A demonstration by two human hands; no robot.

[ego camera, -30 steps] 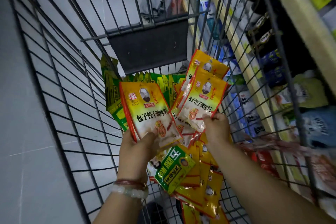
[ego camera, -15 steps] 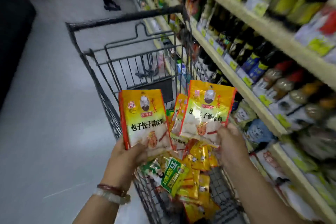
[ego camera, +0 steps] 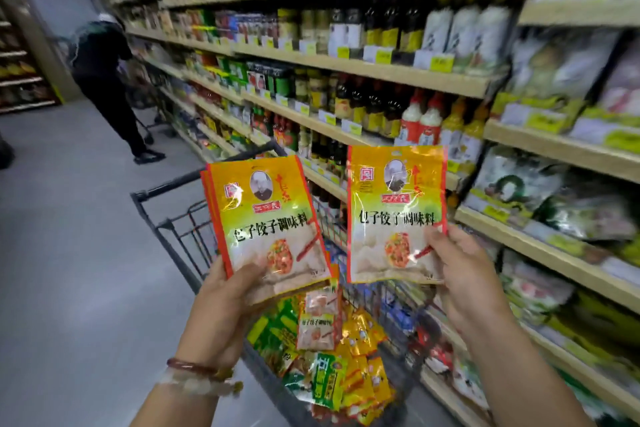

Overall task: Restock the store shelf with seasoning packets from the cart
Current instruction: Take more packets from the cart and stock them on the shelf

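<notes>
My left hand (ego camera: 227,302) grips a small stack of yellow-and-orange seasoning packets (ego camera: 266,218) by its lower edge, held upright above the cart. My right hand (ego camera: 464,274) pinches another packet of the same kind (ego camera: 394,215) by its lower right corner, level with the first. Below them the wire cart (ego camera: 173,229) holds a heap of several more yellow and green packets (ego camera: 332,367). The store shelf (ego camera: 540,246) with bagged goods runs along the right.
Shelves of sauce bottles (ego camera: 374,104) and bags fill the right side, with yellow price tags on the edges. Another person (ego camera: 107,80) in dark clothes stands with a cart farther down the aisle at the left. Grey floor (ego camera: 69,253) lies to the left of my cart.
Both hands have lifted their packets up out of the cart. My view has risen from the cart's inside to the aisle and shelves.
</notes>
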